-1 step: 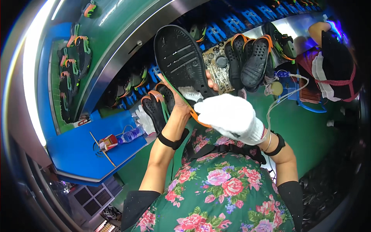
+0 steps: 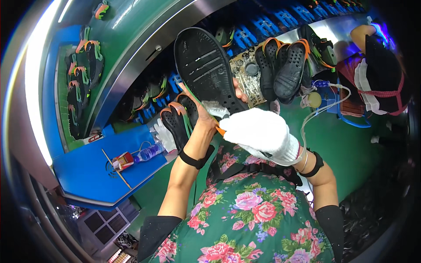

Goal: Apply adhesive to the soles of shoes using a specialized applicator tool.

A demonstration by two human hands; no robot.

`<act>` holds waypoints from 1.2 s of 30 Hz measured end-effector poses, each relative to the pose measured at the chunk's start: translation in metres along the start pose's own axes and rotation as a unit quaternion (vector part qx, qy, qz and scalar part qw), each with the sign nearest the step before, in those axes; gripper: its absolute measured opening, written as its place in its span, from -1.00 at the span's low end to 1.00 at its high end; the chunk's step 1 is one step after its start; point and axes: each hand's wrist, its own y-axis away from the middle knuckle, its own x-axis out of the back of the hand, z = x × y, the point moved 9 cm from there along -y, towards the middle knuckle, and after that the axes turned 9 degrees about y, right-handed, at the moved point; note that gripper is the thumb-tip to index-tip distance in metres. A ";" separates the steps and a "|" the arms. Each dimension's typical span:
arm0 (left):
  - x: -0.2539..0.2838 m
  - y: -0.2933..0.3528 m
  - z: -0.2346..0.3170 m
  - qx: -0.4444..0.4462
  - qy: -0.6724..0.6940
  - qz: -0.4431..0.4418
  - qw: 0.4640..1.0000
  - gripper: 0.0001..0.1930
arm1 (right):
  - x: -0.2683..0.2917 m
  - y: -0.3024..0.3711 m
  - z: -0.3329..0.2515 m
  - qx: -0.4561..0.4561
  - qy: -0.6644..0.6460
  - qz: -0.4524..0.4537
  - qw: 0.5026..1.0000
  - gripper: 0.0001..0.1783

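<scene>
My bare left hand [image 2: 205,117] grips a black shoe [image 2: 206,65] from behind, its fingertips showing past the far side. The shoe's sole faces me, wet-looking, with ridges and small holes; an orange and green edge shows near my wrist. My right hand [image 2: 256,133], in a white knitted glove, is closed round a brush whose pale bristles [image 2: 214,108] press on the lower end of the sole. The glove hides most of the brush's handle. Beside my left forearm stand more black shoes [image 2: 174,125] with orange and green trim.
Several black shoes [image 2: 290,72] lie to the right beside a taped cardboard piece [image 2: 245,74]. A blue table [image 2: 87,175] at left bears a bottle [image 2: 150,152], a small red box [image 2: 123,161] and white gloves [image 2: 164,136]. Blue clamps [image 2: 263,27] line the back. Another person [image 2: 381,65] works at right.
My gloved right hand has shifted slightly left and down, covering more of the shoe's orange edge. The bristles have moved a little on the sole. My left hand has hardly moved.
</scene>
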 end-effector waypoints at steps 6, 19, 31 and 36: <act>0.006 -0.002 0.016 -0.032 -0.029 0.015 0.999 0.41 | 0.014 0.000 0.014 -0.009 -0.018 -0.006 1.000 -0.68; -0.013 -0.012 0.033 -0.087 -0.039 -0.034 0.995 0.26 | 0.010 0.002 0.000 0.009 0.003 0.001 1.000 -0.70; -0.003 -0.016 0.037 -0.073 -0.098 -0.025 0.992 0.40 | 0.013 0.014 0.022 -0.105 -0.111 -0.008 0.988 -0.73; -0.004 -0.016 0.040 -0.078 -0.091 -0.016 0.993 0.41 | 0.020 0.014 0.020 -0.083 -0.057 0.024 0.995 -0.75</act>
